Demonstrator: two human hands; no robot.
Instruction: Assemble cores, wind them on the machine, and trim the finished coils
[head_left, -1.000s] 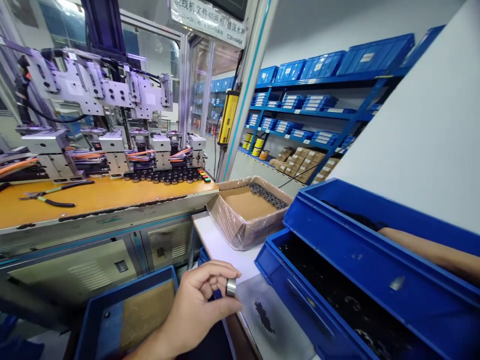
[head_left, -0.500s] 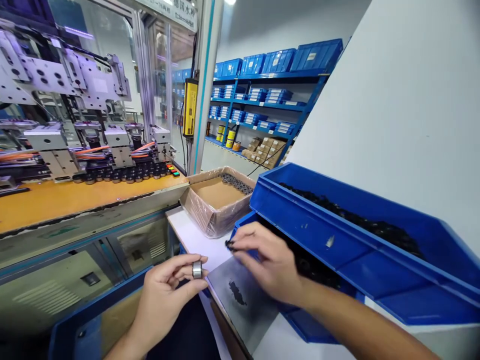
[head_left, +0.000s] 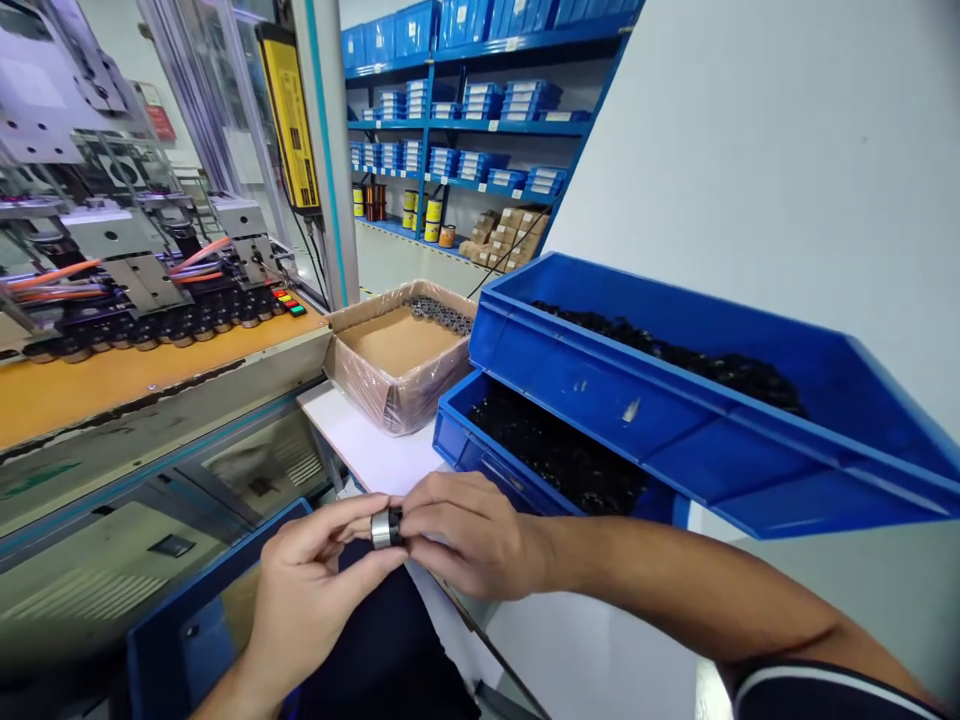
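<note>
a: how's the left hand (head_left: 315,580) gripping?
b: narrow pinch, thumb and fingertips closed on a metal ring (head_left: 380,528), shiny, smooth, short and round.
a: and the right hand (head_left: 469,535)?
b: fingers pinched tight on a small black part (head_left: 395,517), touching the ring's right side.
a: the ring's axis?
b: roughly level, pointing across from one grip to the other.

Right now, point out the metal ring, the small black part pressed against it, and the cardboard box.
metal ring (head_left: 380,529): head view, on its shiny outer band.
black part (head_left: 395,518): head view, on its exposed dark edge.
cardboard box (head_left: 427,385): head view, on its plastic-wrapped side wall.
</note>
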